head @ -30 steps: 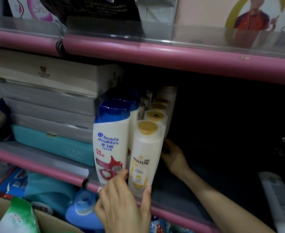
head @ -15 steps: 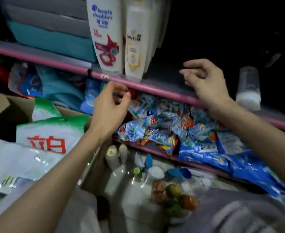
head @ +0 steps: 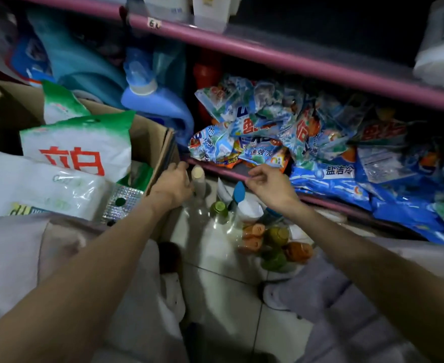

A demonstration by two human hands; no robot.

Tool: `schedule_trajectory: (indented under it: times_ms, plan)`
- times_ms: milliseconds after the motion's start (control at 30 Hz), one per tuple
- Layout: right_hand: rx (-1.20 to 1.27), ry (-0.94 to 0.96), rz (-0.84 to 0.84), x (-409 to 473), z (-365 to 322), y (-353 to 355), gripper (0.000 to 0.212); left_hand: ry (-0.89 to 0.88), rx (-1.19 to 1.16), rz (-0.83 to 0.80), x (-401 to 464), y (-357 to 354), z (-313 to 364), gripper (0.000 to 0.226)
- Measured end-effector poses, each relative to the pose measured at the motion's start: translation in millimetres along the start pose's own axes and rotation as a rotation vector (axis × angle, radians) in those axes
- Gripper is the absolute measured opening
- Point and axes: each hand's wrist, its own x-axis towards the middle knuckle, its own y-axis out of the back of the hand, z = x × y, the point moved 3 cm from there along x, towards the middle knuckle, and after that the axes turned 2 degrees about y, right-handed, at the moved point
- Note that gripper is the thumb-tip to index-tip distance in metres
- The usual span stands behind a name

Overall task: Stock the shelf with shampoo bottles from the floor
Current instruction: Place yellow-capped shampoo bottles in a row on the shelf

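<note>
- Both hands are down among the bottles on the floor: my left hand [head: 175, 184] has its fingers curled beside a cream-capped bottle [head: 197, 179], touching it, though I cannot tell whether they have closed round it yet.
- My right hand [head: 270, 187] hangs loosely curled and holds nothing, just above a blue-capped bottle [head: 237, 195].
- Done so far, as I judge it: two bottle bottoms [head: 186, 9] show on the upper shelf [head: 294, 58], far above and ahead of my hands, so some stock is already placed. How deep that row goes is cut off at the frame edge.
- Left to do: the floor [head: 223, 292] pile between and just below my hands is untouched, so I reckon plenty of trips remain.
- Count on the floor, by caps: one cream, one blue, about three green caps [head: 275, 247], about three orange caps [head: 252, 235], and one white cap [head: 249, 209]. They overlap under clear wrap, so these are rough.
- Beyond my hands: one lower shelf heaped with many detergent packets [head: 268, 132], too jumbled to count.
- Left of my left hand: one box [head: 158, 142] holding two green-and-white bags [head: 79, 145].
- Above that: one blue jug [head: 158, 106].
</note>
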Motion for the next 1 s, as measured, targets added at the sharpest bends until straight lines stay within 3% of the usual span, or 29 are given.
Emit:
schedule_trajectory:
  times_ms: [100, 233, 400, 500, 633, 700, 800, 900, 1000]
  plan:
    - [-0.208, -0.128, -0.096, 7.9, 37.2, -25.5, 0.041, -0.016, 0.069, -0.049, 14.0, -17.8, -6.2, 0.061]
    - [-0.270, -0.160, -0.191, 9.9, 66.7, -46.3, 0.051, 0.006, 0.072, -0.074, 32.8, -36.5, -14.8, 0.078]
    - [-0.415, -0.026, -0.077, 27.3, 58.3, -54.3, 0.053, 0.058, 0.189, -0.119, 52.8, -56.5, -23.2, 0.084]
    - [-0.460, 0.128, -0.076, 50.8, 28.0, -65.7, 0.050, 0.082, 0.227, -0.053, 57.3, -62.8, -24.3, 0.080]
    - [-0.451, 0.273, -0.195, 86.0, -10.7, -103.3, 0.045, 0.035, 0.372, 0.029, 58.0, -65.9, -27.1, 0.068]
    - [-0.438, 0.265, -0.289, 101.7, -20.8, -124.4, 0.052, -0.024, 0.455, 0.071, 58.2, -69.3, -24.2, 0.064]
    - [-0.518, 0.236, -0.371, 119.9, -23.7, -148.2, 0.056, 0.066, 0.393, 0.093, 55.3, -73.2, -20.1, 0.055]
    - [-0.600, 0.192, -0.395, 130.4, -19.1, -160.2, 0.045, 0.092, 0.337, 0.126, 54.3, -78.0, -21.6, 0.042]
    - [-0.660, 0.201, -0.410, 132.1, -14.5, -163.5, 0.040, 0.090, 0.316, 0.073, 49.0, -82.7, -23.9, 0.046]
